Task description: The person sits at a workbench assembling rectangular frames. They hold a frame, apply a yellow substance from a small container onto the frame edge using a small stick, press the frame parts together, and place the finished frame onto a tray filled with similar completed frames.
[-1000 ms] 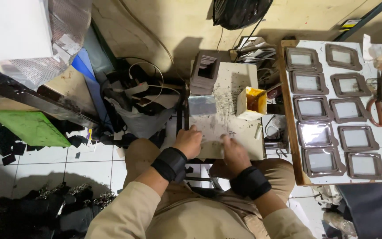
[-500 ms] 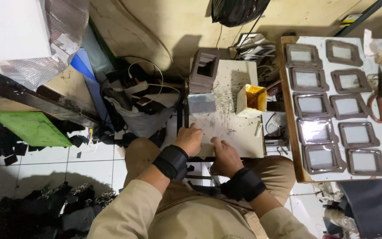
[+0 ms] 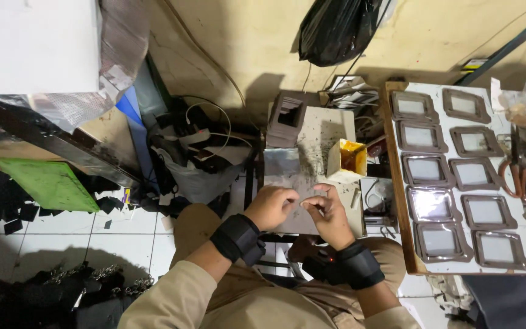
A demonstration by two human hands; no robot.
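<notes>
Centrally, small stained work slab [image 3: 312, 152] over the lap, both hands meeting on its near part. Left hand [image 3: 270, 207] curled into a loose fist, knuckles up, pressing on the slab; whether anything lies inside the fist, impossible to tell. Right hand [image 3: 327, 213] with fingers bent and pinched narrow toward the left one, perhaps nipping something tiny, too small to make out. Black wrist straps on both forearms.

Just beyond the right hand, small open box [image 3: 349, 159] standing at the slab's right edge, inside coated yellow-orange, glue-like. Behind the slab, dark brown frame piece [image 3: 288, 117] upright-tilted, cut-out window facing up.

Right of that, white board [image 3: 518, 244] carrying brown rectangular frames [image 3: 425, 170] in two columns, long axes running left-right, each with a pale window. Orange-handled scissors [image 3: 522, 173] on the board's far right, blades pointing away toward the wall. Black bag [image 3: 336, 30] above.
</notes>
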